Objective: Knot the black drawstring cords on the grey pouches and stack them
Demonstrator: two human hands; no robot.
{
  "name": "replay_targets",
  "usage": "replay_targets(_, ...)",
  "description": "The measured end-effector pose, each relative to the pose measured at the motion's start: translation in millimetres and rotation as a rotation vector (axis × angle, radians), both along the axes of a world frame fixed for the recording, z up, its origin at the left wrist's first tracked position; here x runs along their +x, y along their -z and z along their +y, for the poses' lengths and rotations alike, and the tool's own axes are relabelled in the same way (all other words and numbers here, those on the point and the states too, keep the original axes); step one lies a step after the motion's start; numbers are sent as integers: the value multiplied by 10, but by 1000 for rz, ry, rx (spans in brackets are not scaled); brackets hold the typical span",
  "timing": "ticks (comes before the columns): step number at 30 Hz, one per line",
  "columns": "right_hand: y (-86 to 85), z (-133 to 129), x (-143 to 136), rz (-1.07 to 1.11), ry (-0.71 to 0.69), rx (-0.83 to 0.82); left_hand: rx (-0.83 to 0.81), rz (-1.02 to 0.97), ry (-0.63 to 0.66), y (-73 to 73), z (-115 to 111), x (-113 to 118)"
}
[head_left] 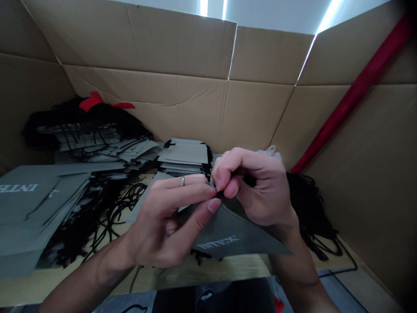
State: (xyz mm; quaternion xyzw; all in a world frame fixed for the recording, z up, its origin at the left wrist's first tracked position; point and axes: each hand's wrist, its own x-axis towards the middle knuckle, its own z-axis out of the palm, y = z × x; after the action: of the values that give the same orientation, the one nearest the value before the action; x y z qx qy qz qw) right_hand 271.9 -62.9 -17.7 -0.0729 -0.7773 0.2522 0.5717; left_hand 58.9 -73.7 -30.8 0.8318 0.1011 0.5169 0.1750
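A grey flat pouch (224,230) printed "INTEX", with a stitched line along its upper edge, hangs tilted between my hands. My left hand (169,219), a ring on one finger, is closed in a pinch at the pouch's top edge. Close against it, my right hand (260,184) pinches a short bit of black cord (219,194) with thumb and forefinger. The fingertips nearly meet and hide most of the cord and the spot where it meets the pouch.
Grey printed pouches (19,208) with black cords are piled at left. A neat stack (187,154) stands behind my hands. Farther back lies a heap of black cords (74,111) with red strips; more black cord (309,208) lies right. Cardboard walls (182,91) enclose the table (182,278).
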Motion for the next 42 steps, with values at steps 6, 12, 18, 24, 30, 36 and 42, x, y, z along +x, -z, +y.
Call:
replay_targets(6,-92,-86,144,-99,97,-151,27,23,-67,-8,-10,6)
replay_targets(12,-92,-110,137,-34,236,-65,-37,69,-107,-8,-26,11)
replay_targets(18,-64,-73,52,4,307,160,-385,173,47,-134,-15,-18)
replay_targets(24,-64,-12,-16,12,335,449,-535,171,224,-155,39,-37)
replay_targets(30,-44,-95,-99,113,349,365,-713,131,427,-128,41,8)
replay_targets(36,16,-121,-150,179,251,190,-620,105,394,-117,5,7)
replay_targets(42,-40,-95,-80,127,328,203,-629,139,234,-131,1,-56)
